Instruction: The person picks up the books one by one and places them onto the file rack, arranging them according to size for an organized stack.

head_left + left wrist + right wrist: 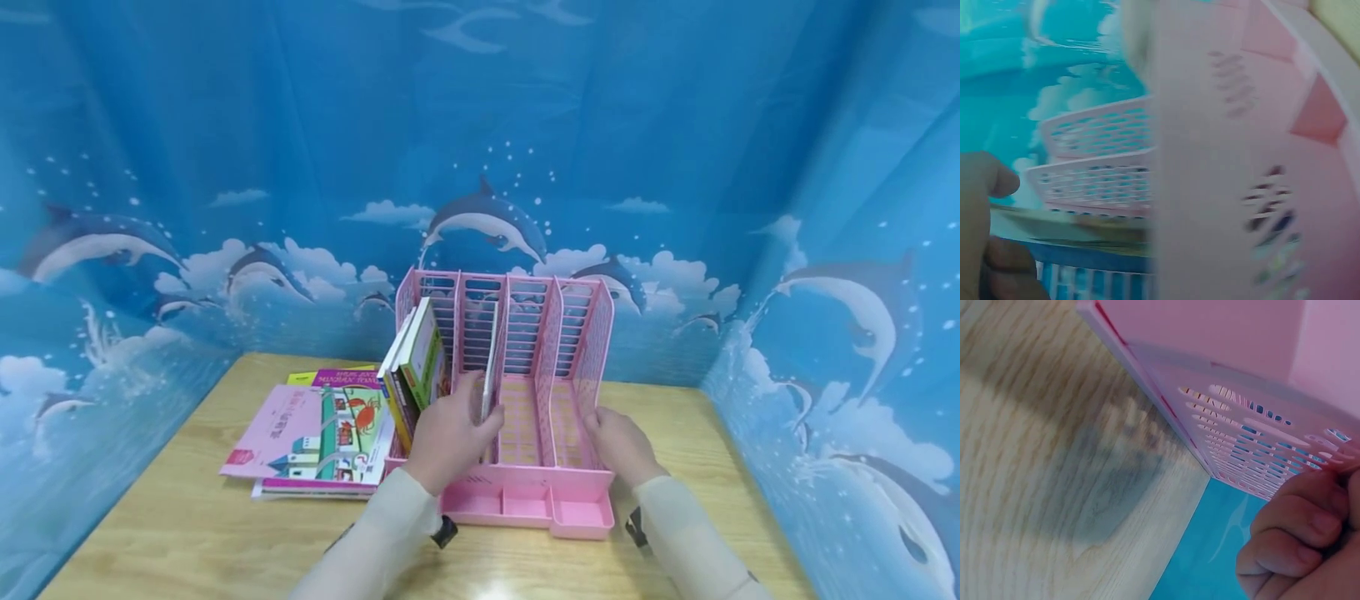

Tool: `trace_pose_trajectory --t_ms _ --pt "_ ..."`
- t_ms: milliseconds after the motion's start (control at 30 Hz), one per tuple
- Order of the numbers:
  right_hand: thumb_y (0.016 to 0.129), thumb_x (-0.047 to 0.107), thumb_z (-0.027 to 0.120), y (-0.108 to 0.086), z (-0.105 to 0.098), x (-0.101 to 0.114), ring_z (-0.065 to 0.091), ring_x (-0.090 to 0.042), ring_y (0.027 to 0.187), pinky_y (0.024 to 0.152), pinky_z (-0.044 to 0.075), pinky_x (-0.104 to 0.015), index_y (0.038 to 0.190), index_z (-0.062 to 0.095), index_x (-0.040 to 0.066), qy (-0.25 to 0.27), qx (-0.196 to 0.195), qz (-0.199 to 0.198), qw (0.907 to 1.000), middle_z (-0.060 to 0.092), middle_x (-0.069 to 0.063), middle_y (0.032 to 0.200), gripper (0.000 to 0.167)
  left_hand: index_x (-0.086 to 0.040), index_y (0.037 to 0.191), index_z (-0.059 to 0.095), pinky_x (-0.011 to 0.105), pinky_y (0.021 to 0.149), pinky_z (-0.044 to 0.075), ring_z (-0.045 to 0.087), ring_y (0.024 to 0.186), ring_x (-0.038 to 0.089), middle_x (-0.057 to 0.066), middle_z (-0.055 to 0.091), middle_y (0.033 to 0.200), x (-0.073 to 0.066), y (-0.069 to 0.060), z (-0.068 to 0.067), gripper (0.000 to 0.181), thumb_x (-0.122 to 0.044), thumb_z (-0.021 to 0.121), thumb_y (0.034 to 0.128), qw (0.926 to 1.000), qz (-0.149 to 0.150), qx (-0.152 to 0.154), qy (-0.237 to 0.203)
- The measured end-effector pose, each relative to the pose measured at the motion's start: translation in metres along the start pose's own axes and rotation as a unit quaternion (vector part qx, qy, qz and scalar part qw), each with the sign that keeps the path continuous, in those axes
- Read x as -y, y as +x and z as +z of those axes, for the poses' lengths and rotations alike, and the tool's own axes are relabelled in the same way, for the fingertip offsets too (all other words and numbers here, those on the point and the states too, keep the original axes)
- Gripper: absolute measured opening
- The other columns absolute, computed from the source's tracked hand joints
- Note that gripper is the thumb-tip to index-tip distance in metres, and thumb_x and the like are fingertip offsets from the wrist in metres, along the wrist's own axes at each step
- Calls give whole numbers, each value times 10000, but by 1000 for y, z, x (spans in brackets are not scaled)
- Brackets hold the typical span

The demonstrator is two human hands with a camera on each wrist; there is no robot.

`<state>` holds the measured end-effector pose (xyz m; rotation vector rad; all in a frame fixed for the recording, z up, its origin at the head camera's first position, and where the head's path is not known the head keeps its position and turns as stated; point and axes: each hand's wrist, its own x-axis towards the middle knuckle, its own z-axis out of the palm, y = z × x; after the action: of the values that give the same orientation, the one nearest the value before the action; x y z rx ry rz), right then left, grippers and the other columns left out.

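A pink file rack point(525, 477) with several upright slots stands on the table. My left hand point(452, 433) is at its second slot from the left, thumb and fingers on either side of a thin upright book point(491, 358). In the left wrist view the book's edge point(1072, 228) lies between the thumb and the curled fingers. At the rack's right side, my right hand point(624, 443) grips the front edge of the perforated side wall point(1241, 434); its fingers are curled and the thumb is hidden. Several books point(422, 354) lean upright in the leftmost slot.
A loose pile of picture books point(300, 433) lies left of the rack on the wooden table point(195, 533). Small open compartments point(581, 512) run along the rack's front. A blue dolphin-print curtain point(300, 167) surrounds the table at the back and sides.
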<state>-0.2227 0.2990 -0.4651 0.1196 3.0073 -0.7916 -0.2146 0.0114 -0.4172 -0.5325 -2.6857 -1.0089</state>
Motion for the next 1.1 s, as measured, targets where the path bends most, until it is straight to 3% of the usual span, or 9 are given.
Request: trace_pose_trajectory --t_ms 100,200,367,567,700,800,900,1000,1100 --pt "1116 366 332 0 2 0 553 -212 653 630 500 -405 912 643 75 0 34 42 10000 574 -48 716 473 -145 1586 371 315 435 423 467 437 107 -43 527 575 -3 0 -13 661 -341 614 1004 9996 112 173 -168" --pt "1115 372 325 1 2 -2 523 -214 621 589 456 -359 892 628 77 23 36 67 10000 536 -54 684 477 -130 1618 304 343 492 488 550 508 144 51 655 696 -1 3 -17 665 -235 573 1019 9992 278 250 -135" --pt "1120 403 313 0 2 -1 593 -209 704 701 530 -436 1027 682 45 41 17 37 10000 621 -47 765 523 -88 1597 316 375 517 527 634 584 220 207 746 916 6 4 -17 601 -176 540 1046 9996 21 -249 155" --pt "1115 374 327 -2 1 2 585 -221 717 737 528 -471 983 666 59 7 48 83 10000 611 -53 764 481 -148 1633 256 299 351 387 472 378 136 29 555 565 16 2 -17 591 -217 474 1089 9959 -359 -735 397" --pt "1120 383 323 -3 0 3 578 -219 710 726 527 -468 952 655 67 -4 14 27 10000 599 -49 753 488 -126 1631 264 285 332 362 424 354 119 -12 497 541 22 3 -20 621 -208 513 1068 9941 -447 -942 297" --pt "1121 390 323 -3 -1 2 574 -216 700 710 522 -449 948 652 65 -1 0 17 10000 591 -48 744 493 -116 1630 267 306 365 413 492 400 147 58 605 638 25 5 -22 642 -258 529 1061 9949 -577 -828 -44" --pt "1115 377 332 -2 0 1 560 -213 681 677 505 -414 944 645 60 26 8 23 10000 574 -50 726 477 -151 1622 296 316 454 498 622 541 179 147 732 892 28 7 -24 630 -348 518 1065 9938 -816 -651 -370" --pt "1112 371 338 -2 1 1 551 -211 668 655 489 -383 944 642 59 67 4 40 10000 563 -47 717 467 -173 1610 324 318 523 536 675 656 194 189 742 1084 30 8 -24 631 -405 527 1059 9917 -1008 -535 -586" --pt "1108 367 340 -3 2 1 533 -215 654 636 473 -371 937 635 60 97 33 74 9999 544 -51 708 459 -169 1619 297 332 486 519 640 577 193 153 731 905 31 6 -26 688 -444 555 1043 9901 -1110 -396 -758"
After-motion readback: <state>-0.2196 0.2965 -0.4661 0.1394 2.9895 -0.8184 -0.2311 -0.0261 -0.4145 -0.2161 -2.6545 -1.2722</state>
